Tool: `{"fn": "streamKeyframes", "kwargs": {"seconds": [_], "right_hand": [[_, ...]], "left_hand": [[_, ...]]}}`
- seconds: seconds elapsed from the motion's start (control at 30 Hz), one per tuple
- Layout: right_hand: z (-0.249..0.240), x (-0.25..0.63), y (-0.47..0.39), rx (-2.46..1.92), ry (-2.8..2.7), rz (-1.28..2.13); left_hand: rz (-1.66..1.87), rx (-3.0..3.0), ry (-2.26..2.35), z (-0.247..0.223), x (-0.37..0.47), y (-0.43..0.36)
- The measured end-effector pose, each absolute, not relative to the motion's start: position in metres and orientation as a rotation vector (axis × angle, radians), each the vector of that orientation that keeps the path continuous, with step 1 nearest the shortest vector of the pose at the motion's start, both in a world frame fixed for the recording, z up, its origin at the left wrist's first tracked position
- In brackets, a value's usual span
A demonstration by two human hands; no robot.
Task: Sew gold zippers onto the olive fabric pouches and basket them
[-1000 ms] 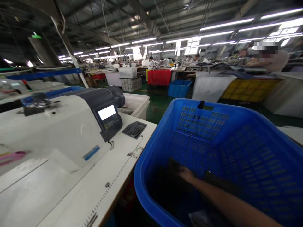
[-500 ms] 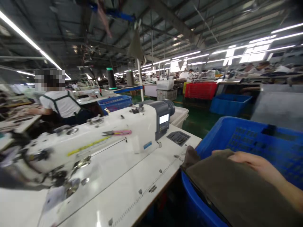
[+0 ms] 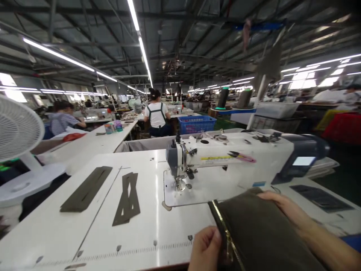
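Note:
A dark olive fabric piece with a gold zipper along its left edge lies over the front right of the white sewing table. My right hand grips its upper edge, the fingers partly hidden by the cloth. Beside the zipper edge, my left hand is closed on the fabric's left side. The white sewing machine stands just beyond the cloth, its needle area left of the fabric. Pink-handled snips rest on the machine arm.
Two stacks of olive fabric strips, one solid and one crossed, lie on the left of the table. A white fan stands at the far left. People work behind, near a blue basket.
The view has swung left, away from the large blue bin. The olive fabric has come from over the bin to the table, my right hand still holding it. My left hand has come into view.

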State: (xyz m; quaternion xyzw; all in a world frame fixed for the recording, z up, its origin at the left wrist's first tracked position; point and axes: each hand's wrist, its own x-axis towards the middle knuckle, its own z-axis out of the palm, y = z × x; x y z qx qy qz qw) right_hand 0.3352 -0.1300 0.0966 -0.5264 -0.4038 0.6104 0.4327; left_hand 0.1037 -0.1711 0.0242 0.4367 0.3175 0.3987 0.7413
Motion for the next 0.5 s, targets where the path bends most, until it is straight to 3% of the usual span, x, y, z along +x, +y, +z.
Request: {"fn": "streamKeyframes", "kwargs": {"seconds": [0.1, 0.2, 0.33, 0.5], "right_hand": [[0.087, 0.313, -0.112, -1.279, -1.102, 1.612], [0.075, 0.293, -0.095, -1.267, -1.192, 1.627], [0.054, 0.277, -0.079, -1.236, -1.247, 1.619], [0.050, 0.277, -0.081, -1.220, -1.242, 1.638]], "left_hand": [[1.038, 1.338, 0.946, 0.029, 0.061, -0.174], [1.177, 2.211, 1.078, 0.045, 0.034, -0.164], [0.713, 3.051, 0.571, 0.065, 0.037, -0.133], [0.284, 3.306, 0.151, 0.075, 0.056, -0.109]]}}
